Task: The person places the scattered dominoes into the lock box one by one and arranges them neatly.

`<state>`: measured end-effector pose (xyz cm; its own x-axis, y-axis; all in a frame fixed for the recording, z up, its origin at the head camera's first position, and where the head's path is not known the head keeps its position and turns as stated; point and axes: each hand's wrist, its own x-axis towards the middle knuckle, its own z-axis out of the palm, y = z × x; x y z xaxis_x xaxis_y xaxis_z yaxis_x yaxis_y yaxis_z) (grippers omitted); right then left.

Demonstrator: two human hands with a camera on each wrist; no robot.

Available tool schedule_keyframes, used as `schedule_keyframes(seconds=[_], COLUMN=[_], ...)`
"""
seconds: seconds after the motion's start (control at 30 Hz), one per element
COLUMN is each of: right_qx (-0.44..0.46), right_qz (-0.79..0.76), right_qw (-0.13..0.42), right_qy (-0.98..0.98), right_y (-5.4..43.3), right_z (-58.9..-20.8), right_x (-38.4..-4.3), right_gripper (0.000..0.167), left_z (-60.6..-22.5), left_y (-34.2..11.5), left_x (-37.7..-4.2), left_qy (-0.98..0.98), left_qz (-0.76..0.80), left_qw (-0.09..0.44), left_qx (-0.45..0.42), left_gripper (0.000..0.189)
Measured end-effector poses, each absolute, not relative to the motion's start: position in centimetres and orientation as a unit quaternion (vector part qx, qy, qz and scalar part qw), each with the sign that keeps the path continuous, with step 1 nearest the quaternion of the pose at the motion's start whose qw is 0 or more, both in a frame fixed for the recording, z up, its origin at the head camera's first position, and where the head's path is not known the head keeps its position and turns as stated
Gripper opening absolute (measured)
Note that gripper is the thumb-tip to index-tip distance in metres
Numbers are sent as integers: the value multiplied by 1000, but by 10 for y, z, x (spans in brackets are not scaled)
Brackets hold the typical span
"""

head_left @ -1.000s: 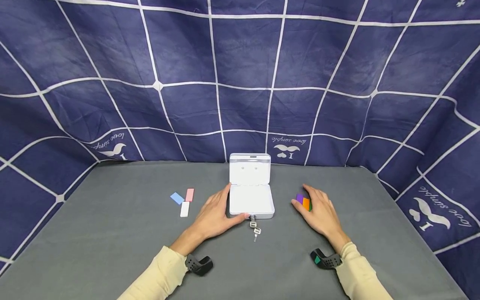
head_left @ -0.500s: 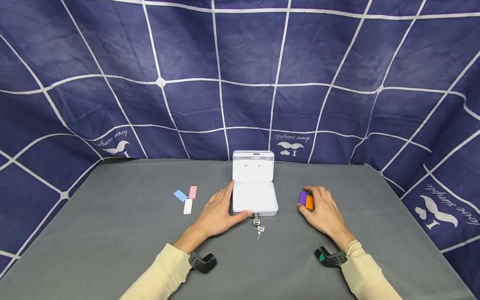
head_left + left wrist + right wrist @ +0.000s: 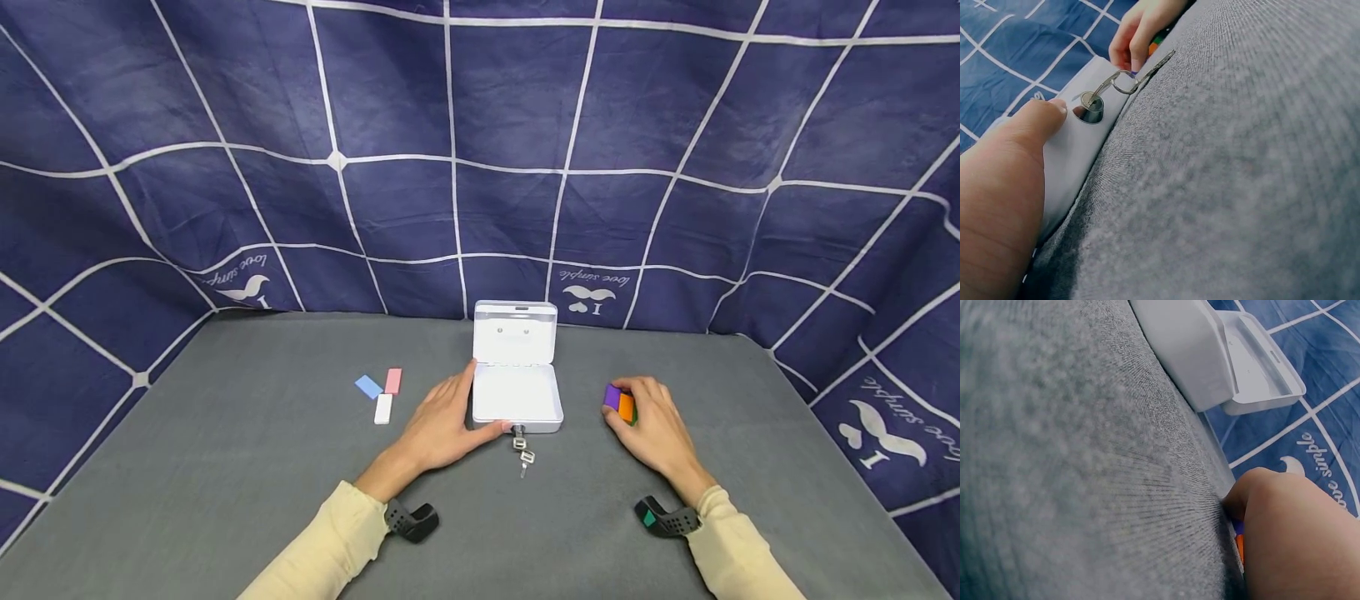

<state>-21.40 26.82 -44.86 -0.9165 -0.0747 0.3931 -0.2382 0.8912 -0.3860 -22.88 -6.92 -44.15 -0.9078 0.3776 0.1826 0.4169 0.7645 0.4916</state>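
Note:
A white lockbox (image 3: pixel 517 392) stands with its lid raised, its inside bare and white. My left hand (image 3: pixel 442 425) rests against the box's left side with fingers extended, and the thumb presses the front face beside the round lock (image 3: pixel 1089 109). A key sits in that lock, with a ring and second key (image 3: pixel 524 469) hanging from it. To the right of the box, my right hand (image 3: pixel 658 425) pinches a purple tile (image 3: pixel 612 397) between thumb and fingertips. An orange tile (image 3: pixel 626 407) and a partly hidden green tile (image 3: pixel 634 414) lie under the same hand.
Left of the box, a blue tile (image 3: pixel 368 387), a pink tile (image 3: pixel 393 381) and a white tile (image 3: pixel 383 408) lie close together. Grey cloth (image 3: pixel 510 542) covers the table. A blue gridded curtain (image 3: pixel 495 208) hangs behind its back edge.
My right thumb and fingertips have drawn in around the purple tile. The left hand stays against the box. The head view has shifted slightly, so everything sits further right in it.

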Motion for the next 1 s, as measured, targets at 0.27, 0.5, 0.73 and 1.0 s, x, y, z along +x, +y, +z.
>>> schedule_keyframes(seconds=[0.27,0.5,0.73,1.0], right_qx=[82,90,102,96], right_qz=[226,241,256,272], right_qw=[198,223,272,303], right_qy=[-950,-940,-922,-908], right_y=[268,265,265,263], right_z=[-450,-450,-450,-449], right_x=[-210,-213,-214,-215], right_gripper=[39,39,39,39], left_z=[-441,-441,-442,-444], left_y=[-68,-69,-68,-69], left_x=[-227,-227,-227,-228], left_qy=[-940,-941,-940,-940], left_qz=[-267,-267,-269,-267], left_qw=[27,25,29,42], left_qx=[-210,-208,-208,-208], left_gripper=[109,109,109,110])
